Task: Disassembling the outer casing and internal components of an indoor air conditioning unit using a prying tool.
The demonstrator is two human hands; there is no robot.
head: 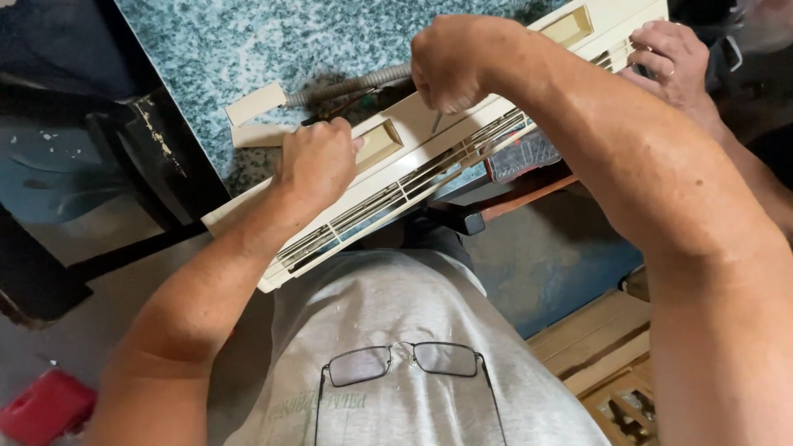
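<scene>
A long cream plastic air-conditioner casing (429, 153) with slatted vents lies slanted across the edge of a speckled blue-green table (248, 49). My left hand (316, 161) presses down on the casing beside a rectangular recess. My right hand (456, 59) is closed around a screwdriver whose metal shaft points down into the casing. Another person's hand (673, 58) holds the casing's far right end.
A grey corrugated hose (355, 85) and a cream plastic piece (256, 103) lie on the table behind the casing. Glasses (405, 363) hang on my grey shirt. A red object (45, 405) sits on the floor at lower left; wooden slats (611, 355) at lower right.
</scene>
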